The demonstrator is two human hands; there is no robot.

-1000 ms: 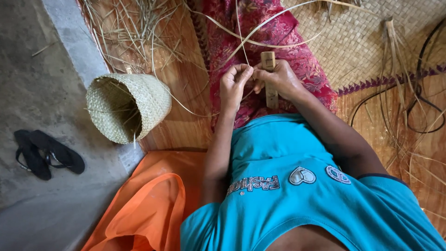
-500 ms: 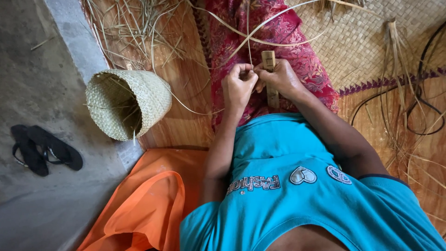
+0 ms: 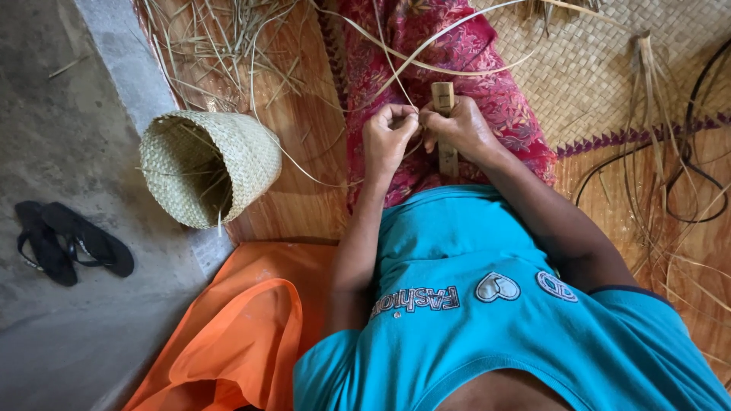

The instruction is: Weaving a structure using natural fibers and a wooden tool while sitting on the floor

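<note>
From the head view, the left hand [image 3: 388,137] pinches a pale strip [image 3: 449,34] with fingers narrowed, and the right hand [image 3: 457,129] is closed around a wooden tool [image 3: 444,99] upright over the lap. Both sit over the red cloth [image 3: 457,61], basket [image 3: 205,167] well apart. To do this well, I judge the strip should stay taut and run straight against the tool.
</note>
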